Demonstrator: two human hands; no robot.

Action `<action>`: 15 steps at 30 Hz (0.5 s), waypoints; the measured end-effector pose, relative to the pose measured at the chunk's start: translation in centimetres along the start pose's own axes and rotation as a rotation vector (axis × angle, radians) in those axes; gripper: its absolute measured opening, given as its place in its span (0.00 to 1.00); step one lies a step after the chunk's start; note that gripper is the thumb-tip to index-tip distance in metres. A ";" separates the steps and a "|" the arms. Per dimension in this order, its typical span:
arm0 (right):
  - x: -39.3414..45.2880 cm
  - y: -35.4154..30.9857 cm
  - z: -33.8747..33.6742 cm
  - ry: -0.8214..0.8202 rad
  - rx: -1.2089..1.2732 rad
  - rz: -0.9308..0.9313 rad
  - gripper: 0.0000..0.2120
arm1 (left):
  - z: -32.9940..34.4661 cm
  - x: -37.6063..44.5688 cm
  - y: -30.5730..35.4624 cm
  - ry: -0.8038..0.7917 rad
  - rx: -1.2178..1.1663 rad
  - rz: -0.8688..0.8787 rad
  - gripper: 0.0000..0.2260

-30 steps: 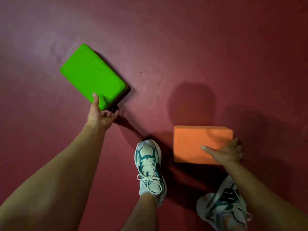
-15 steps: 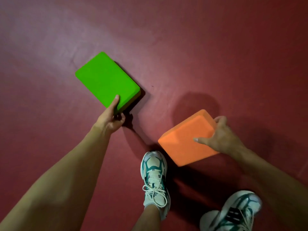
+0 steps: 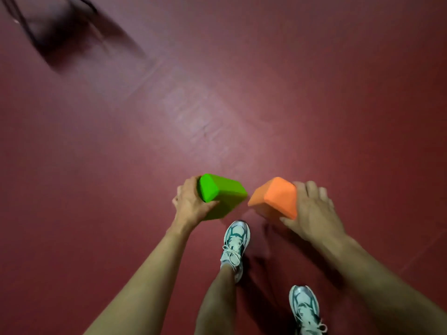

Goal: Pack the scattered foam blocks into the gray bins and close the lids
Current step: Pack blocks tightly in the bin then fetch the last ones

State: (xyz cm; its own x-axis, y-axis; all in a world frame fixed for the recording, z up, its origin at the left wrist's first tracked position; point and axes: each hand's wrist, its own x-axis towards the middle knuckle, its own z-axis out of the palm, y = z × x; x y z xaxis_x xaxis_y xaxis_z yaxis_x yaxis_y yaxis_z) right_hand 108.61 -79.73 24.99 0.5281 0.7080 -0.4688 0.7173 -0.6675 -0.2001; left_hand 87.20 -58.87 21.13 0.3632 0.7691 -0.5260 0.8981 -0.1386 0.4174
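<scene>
My left hand (image 3: 189, 203) grips a bright green foam block (image 3: 221, 194) by its left end, thumb across its near face, holding it off the dark red floor. My right hand (image 3: 313, 210) grips an orange foam block (image 3: 275, 197) from its right side, also lifted. The two blocks hang side by side in front of me, their inner corners almost touching. No gray bin shows clearly in the head view.
My two feet in white-and-teal sneakers (image 3: 234, 245) stand just below the blocks on the red floor (image 3: 242, 105). A dark, motion-blurred object (image 3: 55, 27) sits at the far upper left; what it is cannot be told.
Both blocks have come up off the floor and swung in toward each other. The view has tilted up and forward, bringing the blurred dark object into the upper left.
</scene>
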 end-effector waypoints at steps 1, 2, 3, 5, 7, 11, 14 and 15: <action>-2.0 -0.9 -3.1 0.004 -0.048 -0.082 0.46 | -2.7 -3.3 0.8 0.003 0.079 0.042 0.36; -4.1 -1.7 -6.0 0.004 -0.098 -0.162 0.46 | -5.4 -6.8 1.5 0.010 0.134 0.071 0.36; -6.3 -2.4 -8.8 0.009 -0.143 -0.235 0.46 | -7.9 -10.3 2.1 0.024 0.164 0.089 0.36; -11.0 -4.2 -13.9 0.022 -0.209 -0.359 0.45 | -12.3 -17.9 3.2 0.046 0.164 0.099 0.36; -16.1 -6.0 -18.1 0.055 -0.250 -0.442 0.45 | -15.5 -25.8 4.4 0.095 0.158 0.125 0.36; -26.9 -9.8 -23.1 0.074 -0.279 -0.630 0.43 | -18.0 -41.5 4.1 0.282 0.231 0.129 0.36; -34.6 -12.3 -24.0 0.094 -0.338 -0.818 0.43 | -18.5 -52.5 1.1 0.392 0.244 0.073 0.36; -37.1 -13.3 -23.8 0.096 -0.356 -0.887 0.43 | -18.6 -55.8 -0.2 0.433 0.232 0.026 0.37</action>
State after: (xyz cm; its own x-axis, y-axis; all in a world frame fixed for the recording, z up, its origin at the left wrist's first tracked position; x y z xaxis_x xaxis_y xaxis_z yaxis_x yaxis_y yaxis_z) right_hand 90.35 -91.64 65.50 -0.2501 0.9480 -0.1971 0.9613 0.2187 -0.1675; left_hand 62.16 -90.18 64.25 0.2940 0.9453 -0.1411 0.9395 -0.2586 0.2246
